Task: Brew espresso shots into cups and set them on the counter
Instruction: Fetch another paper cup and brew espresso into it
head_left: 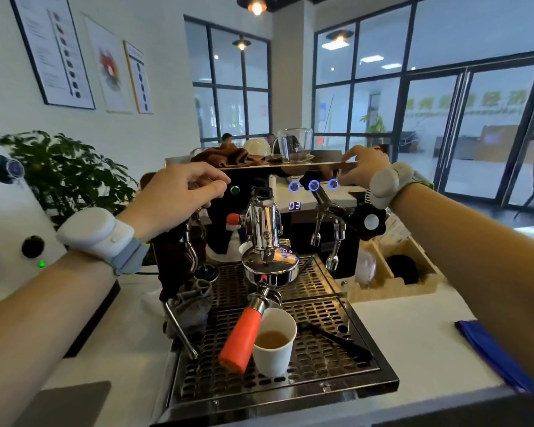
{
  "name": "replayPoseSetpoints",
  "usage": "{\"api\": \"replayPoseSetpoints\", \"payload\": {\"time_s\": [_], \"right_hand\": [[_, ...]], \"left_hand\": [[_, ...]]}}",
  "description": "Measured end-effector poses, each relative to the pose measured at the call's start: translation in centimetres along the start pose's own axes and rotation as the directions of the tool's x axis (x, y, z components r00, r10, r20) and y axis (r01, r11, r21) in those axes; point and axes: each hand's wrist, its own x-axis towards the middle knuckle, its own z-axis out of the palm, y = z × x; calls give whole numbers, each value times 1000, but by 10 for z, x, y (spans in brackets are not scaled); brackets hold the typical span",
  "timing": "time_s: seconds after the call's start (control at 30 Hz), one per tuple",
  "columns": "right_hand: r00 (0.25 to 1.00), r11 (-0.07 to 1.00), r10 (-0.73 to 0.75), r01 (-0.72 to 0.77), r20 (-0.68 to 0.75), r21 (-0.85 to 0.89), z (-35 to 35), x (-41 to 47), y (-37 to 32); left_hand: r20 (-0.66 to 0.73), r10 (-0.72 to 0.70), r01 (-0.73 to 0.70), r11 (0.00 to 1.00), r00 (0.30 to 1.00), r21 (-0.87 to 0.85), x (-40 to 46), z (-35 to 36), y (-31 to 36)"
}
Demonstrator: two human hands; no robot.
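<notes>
We have the white paper cup point(275, 342) standing on the perforated steel drip tray point(336, 349) of the black and chrome espresso machine point(269, 229), below and a little nearer than the group head, touching the orange handle of the portafilter point(240, 340) on its left; it already holds some light brown coffee. Our right hand point(363, 164) reaches to the far right of the machine's front, fingers loosely curled and holding nothing, its fingertips at the rightmost of three blue-ringed buttons point(333, 184), probably to run or stop the shot; the counter beside them reads 03. Our left hand point(179, 192) rests at the machine's upper left edge, fingers bent, likely to steady it; whether it grips anything we cannot tell. The white tabletop point(413, 334) to the right awaits the cup.
</notes>
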Motion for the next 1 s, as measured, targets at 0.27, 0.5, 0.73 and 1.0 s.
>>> {"api": "replayPoseSetpoints", "payload": {"time_s": [0.27, 0.5, 0.73, 1.0], "right_hand": [[996, 999, 40, -39, -75, 23, 16, 9, 1], [998, 999, 35, -34, -61, 16, 14, 9, 6], [994, 1000, -18, 17, -111, -9, 11, -1, 4], [992, 995, -41, 30, -119, -92, 11, -4, -10]], "left_hand": [[-26, 6, -5, 999, 1000, 38, -2, 6, -4], [-39, 6, -3, 996, 999, 91, -5, 9, 0], [-46, -15, 21, 991, 999, 135, -5, 9, 2], [-35, -15, 20, 985, 999, 169, -4, 10, 2]]}}
